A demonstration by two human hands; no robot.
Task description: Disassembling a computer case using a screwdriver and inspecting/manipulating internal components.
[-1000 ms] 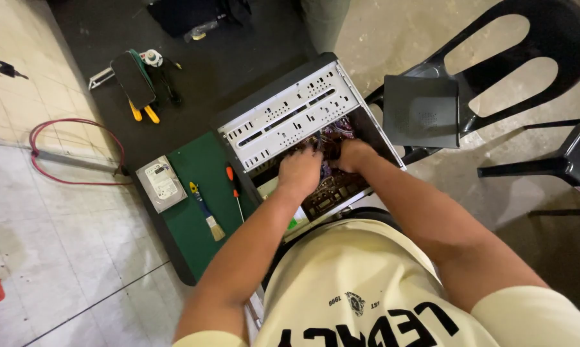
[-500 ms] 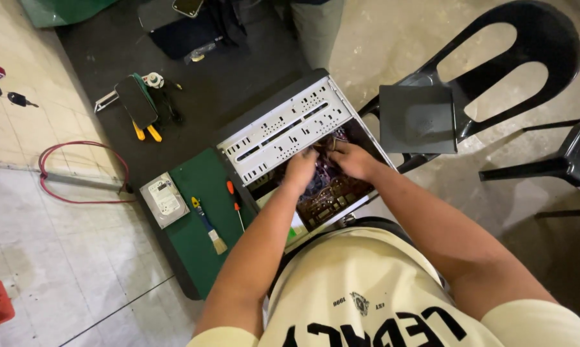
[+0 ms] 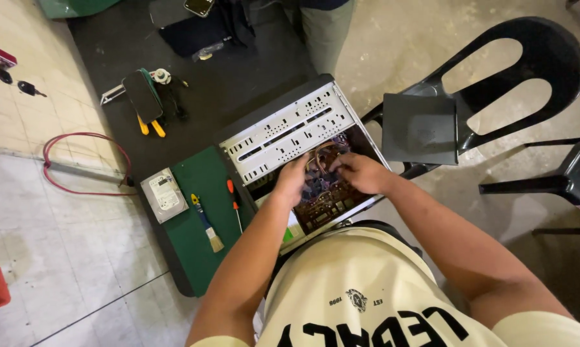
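Down on the floor, case: open computer case (image 3: 315, 160), side panel off, perforated grey metal, right in front of you.
Hands: your left hand (image 3: 292, 181) and right hand (image 3: 360, 172) sit over the cable bundle (image 3: 325, 157); grip state, cannot tell.
Progress: board (image 3: 325, 202) exposed, wiring unfinished, I judge.
Beside: boxy metal drive (image 3: 164, 195), orange-handled screwdriver (image 3: 234, 202), brush (image 3: 206, 222) on the green mat (image 3: 200, 257).
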